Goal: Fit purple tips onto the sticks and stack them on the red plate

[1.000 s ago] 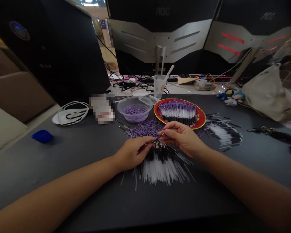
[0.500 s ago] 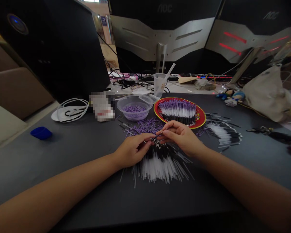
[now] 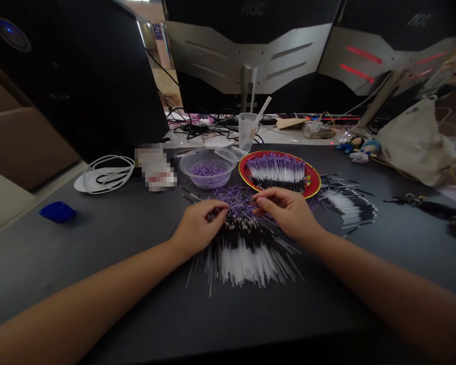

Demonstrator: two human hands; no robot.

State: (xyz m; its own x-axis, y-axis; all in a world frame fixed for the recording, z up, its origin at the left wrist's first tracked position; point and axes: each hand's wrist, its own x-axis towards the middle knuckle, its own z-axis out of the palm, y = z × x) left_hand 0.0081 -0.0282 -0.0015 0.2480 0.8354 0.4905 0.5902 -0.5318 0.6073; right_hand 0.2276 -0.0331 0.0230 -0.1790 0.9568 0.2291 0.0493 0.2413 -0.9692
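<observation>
The left hand curves over a large loose heap of thin black-and-white plastic sticks; the right hand hovers with its fingertips drawn together beside loose purple pieces; whether either hand pinches anything is hidden; a tidy bank of purple-tipped sticks already fills a round red plate; much of the heap remains unarranged.

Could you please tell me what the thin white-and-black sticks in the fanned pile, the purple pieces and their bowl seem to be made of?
The thin sticks look like plastic: the white lengths are glossy and somewhat translucent, the black parts darker, though coated wire is possible. The purple pieces look like matt plastic or rubber; they are too small to tell. The bowl looks like thin clear plastic, as the purple shows through its wall.
</observation>
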